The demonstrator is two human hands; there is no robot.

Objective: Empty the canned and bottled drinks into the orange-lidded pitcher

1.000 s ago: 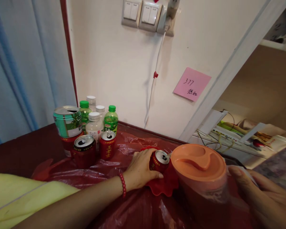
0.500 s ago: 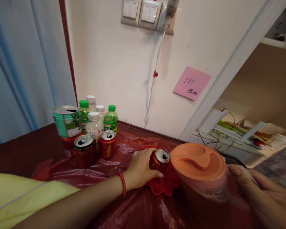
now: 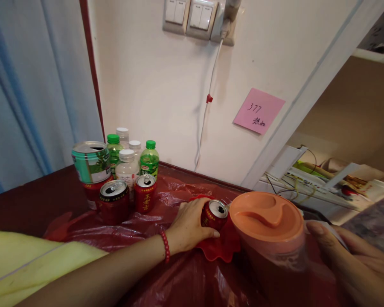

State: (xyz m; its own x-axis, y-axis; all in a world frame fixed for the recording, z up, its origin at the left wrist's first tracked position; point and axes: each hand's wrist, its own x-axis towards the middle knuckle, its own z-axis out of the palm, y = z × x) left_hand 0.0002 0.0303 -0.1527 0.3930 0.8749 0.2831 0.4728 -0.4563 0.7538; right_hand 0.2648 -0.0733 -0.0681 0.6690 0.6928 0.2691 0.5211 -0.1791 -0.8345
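Note:
My left hand (image 3: 189, 228), with a red bead bracelet at the wrist, is wrapped round a small red drink can (image 3: 213, 216). The can's top is open, and a wavy-edged red funnel or dish (image 3: 219, 249) lies around its lower part; which of these it is I cannot tell. My right hand (image 3: 352, 256) grips a pitcher (image 3: 269, 219) at its right side, where the handle is mostly hidden by the fingers. An orange lid covers the clear pitcher, which tilts left with its spout close to the can's opening. Whether liquid flows is not clear.
Red plastic sheeting (image 3: 179, 192) covers part of the dark table. At left stand another red can (image 3: 145, 196), a dark-rimmed can (image 3: 114, 204), a green can (image 3: 91, 164) stacked on a red one, and several bottles (image 3: 149, 160). A white cable (image 3: 205, 123) hangs down the wall behind.
Both hands, the can and the pitcher stay almost in place. The view has shifted very slightly.

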